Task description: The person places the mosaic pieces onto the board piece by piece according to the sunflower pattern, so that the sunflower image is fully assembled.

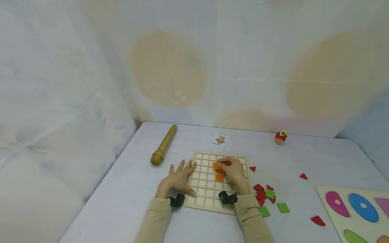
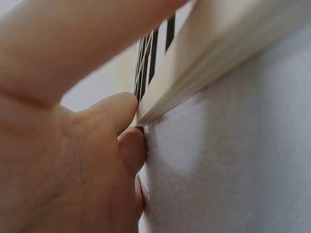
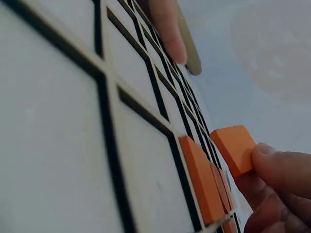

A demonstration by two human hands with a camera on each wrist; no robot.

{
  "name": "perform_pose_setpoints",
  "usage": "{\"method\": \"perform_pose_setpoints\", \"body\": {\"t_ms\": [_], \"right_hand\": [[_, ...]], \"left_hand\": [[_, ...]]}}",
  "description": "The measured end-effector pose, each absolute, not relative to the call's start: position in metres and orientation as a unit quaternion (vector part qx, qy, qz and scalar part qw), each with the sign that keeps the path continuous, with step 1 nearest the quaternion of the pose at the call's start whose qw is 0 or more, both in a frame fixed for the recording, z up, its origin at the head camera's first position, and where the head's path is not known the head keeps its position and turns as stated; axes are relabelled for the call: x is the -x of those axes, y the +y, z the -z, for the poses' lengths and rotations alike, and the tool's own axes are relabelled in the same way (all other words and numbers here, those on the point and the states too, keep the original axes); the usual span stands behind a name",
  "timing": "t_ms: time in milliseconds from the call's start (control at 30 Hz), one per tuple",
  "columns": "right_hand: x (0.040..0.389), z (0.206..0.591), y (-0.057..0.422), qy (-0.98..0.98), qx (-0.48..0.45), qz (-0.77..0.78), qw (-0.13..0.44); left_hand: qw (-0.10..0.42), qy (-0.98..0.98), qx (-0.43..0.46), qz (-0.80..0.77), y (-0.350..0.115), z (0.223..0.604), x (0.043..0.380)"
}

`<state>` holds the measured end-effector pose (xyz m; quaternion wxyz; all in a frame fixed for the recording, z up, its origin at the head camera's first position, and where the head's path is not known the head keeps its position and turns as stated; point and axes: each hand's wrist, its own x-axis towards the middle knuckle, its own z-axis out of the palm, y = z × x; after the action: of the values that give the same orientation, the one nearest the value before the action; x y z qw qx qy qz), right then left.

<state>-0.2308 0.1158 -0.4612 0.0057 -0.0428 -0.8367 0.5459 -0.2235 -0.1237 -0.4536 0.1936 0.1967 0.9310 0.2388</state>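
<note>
I believe, placing step: the right hand point(image 1: 233, 170) pinches an orange tile point(image 3: 233, 148), next needing alignment; left hand point(image 1: 176, 179), spread, touches the board point(image 1: 200, 192).

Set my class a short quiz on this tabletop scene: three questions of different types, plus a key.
1. Which of the person's hands pinches an orange piece?
2. True or false: the green squares lie off the grid board.
3. In the head view, where is the gold microphone?
A) right of the board
B) left of the board
C) on the board

Key:
1. The right hand
2. True
3. B
</note>
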Motion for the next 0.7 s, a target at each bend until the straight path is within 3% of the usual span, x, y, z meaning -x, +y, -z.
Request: {"method": "perform_pose_setpoints", "body": {"t_ms": [533, 700], "right_hand": [[0.225, 0.463, 0.096, -0.911, 0.029, -0.41, 0.04], [0.226, 0.465, 0.1, -0.898, 0.015, -0.438, 0.048]], "left_hand": [[0.185, 0.932, -0.203, -0.236, -0.126, 0.469, 0.23], [0.19, 0.933, -0.199, -0.233, -0.125, 0.464, 0.228]]}}
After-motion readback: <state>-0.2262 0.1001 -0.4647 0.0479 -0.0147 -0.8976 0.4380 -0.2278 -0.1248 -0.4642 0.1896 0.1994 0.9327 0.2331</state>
